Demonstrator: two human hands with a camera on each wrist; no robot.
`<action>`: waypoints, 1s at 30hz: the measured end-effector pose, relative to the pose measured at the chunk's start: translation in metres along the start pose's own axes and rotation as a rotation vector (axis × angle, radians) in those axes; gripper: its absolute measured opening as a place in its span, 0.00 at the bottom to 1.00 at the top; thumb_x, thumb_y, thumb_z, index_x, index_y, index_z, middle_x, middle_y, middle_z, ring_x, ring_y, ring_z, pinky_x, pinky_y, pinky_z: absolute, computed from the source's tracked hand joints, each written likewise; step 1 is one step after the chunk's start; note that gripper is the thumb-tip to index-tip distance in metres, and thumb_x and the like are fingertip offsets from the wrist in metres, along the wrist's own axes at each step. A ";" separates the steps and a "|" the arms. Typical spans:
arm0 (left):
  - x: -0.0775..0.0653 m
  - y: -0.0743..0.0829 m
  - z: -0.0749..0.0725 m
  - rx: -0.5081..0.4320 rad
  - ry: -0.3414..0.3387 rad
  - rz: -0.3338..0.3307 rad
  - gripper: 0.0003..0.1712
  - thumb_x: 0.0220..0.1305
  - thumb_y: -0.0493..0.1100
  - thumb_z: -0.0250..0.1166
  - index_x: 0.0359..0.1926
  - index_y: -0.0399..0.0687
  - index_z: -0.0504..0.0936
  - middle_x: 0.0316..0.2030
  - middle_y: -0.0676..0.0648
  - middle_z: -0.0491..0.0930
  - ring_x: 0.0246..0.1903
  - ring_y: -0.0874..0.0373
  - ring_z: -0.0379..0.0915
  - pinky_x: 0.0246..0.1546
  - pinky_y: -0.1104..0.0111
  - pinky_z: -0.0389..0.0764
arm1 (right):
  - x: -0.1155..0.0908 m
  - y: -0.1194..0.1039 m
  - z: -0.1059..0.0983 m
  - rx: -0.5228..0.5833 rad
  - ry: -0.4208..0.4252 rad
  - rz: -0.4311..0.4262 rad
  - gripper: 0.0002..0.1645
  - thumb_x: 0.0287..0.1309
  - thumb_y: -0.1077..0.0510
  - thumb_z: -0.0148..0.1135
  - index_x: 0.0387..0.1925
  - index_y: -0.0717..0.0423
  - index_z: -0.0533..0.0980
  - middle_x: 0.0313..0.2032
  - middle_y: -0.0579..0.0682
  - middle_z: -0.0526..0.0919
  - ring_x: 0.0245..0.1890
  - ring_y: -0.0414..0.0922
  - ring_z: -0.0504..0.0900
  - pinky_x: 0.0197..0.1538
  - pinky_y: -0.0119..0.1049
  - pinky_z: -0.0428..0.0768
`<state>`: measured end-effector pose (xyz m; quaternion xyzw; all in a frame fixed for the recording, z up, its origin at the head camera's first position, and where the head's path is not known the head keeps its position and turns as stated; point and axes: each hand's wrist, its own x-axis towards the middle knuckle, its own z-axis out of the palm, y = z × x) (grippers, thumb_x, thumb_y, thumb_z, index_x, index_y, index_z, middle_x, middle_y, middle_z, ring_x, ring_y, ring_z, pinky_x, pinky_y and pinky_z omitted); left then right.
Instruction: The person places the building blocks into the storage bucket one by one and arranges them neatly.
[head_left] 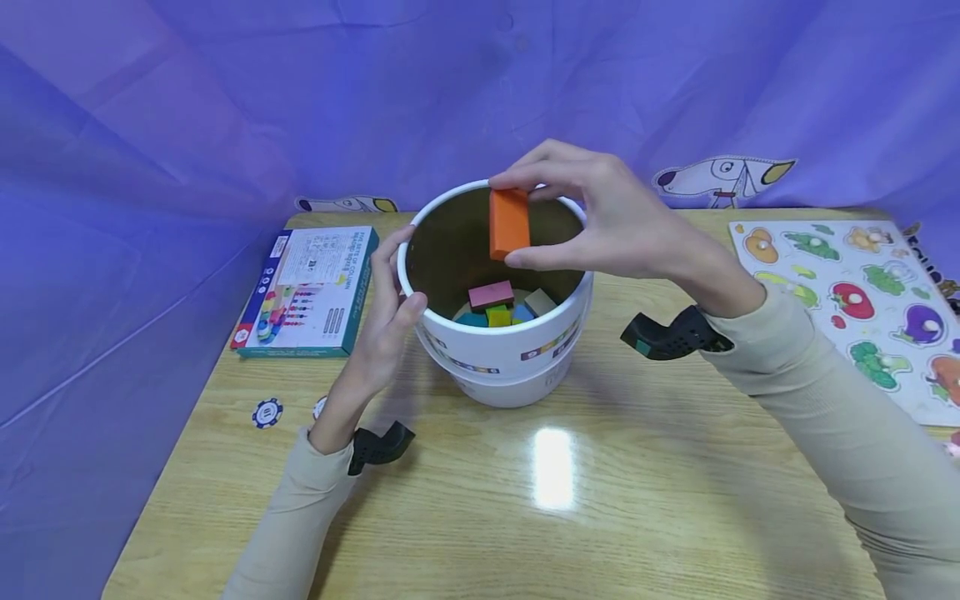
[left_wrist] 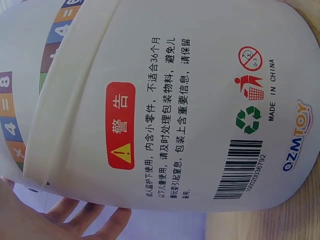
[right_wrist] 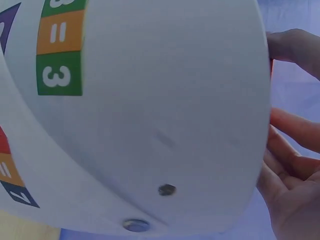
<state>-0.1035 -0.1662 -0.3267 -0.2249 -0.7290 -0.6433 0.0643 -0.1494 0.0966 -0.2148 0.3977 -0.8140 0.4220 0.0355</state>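
A white bucket (head_left: 506, 348) with printed number strips stands upright on the table. My right hand (head_left: 600, 212) pinches an orange block (head_left: 509, 223) between thumb and fingers over the bucket's mouth. On the bucket's left side, my left hand (head_left: 382, 321) grips the rim, thumb at the front and fingers round the outer wall. Down inside lie several coloured blocks, among them a pink block (head_left: 491, 295), a yellow block (head_left: 498, 316) and a beige block (head_left: 539, 302). From the right wrist, the bucket wall hides most of the orange block.
To the left lies a flat boxed set (head_left: 315, 292) with a paper on top. Near it is a blue-and-white chip (head_left: 267, 412), with another partly behind the left wrist. A vegetable puzzle board (head_left: 855, 312) lies at right. A purple curtain (head_left: 465, 92) hangs behind the wooden table (head_left: 637, 500).
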 end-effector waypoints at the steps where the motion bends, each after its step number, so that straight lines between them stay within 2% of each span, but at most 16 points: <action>1: 0.000 0.000 0.000 0.006 0.001 -0.002 0.52 0.58 0.75 0.57 0.73 0.59 0.45 0.72 0.54 0.51 0.70 0.50 0.53 0.64 0.37 0.63 | 0.001 0.001 0.001 0.008 -0.003 0.005 0.35 0.42 0.58 0.79 0.56 0.54 0.79 0.51 0.46 0.78 0.50 0.40 0.79 0.60 0.39 0.76; 11: 0.002 -0.002 -0.002 0.006 -0.018 0.016 0.51 0.59 0.73 0.56 0.73 0.59 0.45 0.72 0.52 0.53 0.69 0.48 0.55 0.64 0.37 0.64 | -0.003 0.013 0.008 0.051 -0.037 -0.011 0.32 0.44 0.59 0.78 0.55 0.54 0.79 0.50 0.45 0.79 0.51 0.39 0.79 0.60 0.37 0.75; 17: 0.002 -0.003 -0.002 0.014 -0.012 0.013 0.51 0.58 0.73 0.57 0.73 0.59 0.46 0.72 0.53 0.53 0.69 0.47 0.54 0.64 0.37 0.64 | -0.017 0.013 -0.009 0.035 -0.001 -0.002 0.31 0.45 0.62 0.77 0.54 0.54 0.79 0.52 0.46 0.79 0.51 0.38 0.79 0.60 0.34 0.76; 22: 0.002 -0.003 -0.002 0.019 -0.012 0.001 0.50 0.59 0.73 0.57 0.73 0.60 0.45 0.72 0.53 0.53 0.69 0.48 0.54 0.64 0.37 0.64 | -0.048 0.020 -0.041 0.038 0.057 0.061 0.33 0.46 0.70 0.73 0.57 0.57 0.77 0.53 0.49 0.77 0.52 0.40 0.79 0.61 0.27 0.74; 30: 0.001 -0.002 -0.011 0.016 -0.043 -0.006 0.46 0.62 0.67 0.56 0.73 0.61 0.46 0.72 0.48 0.55 0.68 0.45 0.56 0.64 0.37 0.63 | -0.117 0.049 -0.086 -0.028 0.228 0.249 0.35 0.47 0.77 0.68 0.60 0.60 0.75 0.54 0.47 0.75 0.53 0.38 0.76 0.57 0.18 0.71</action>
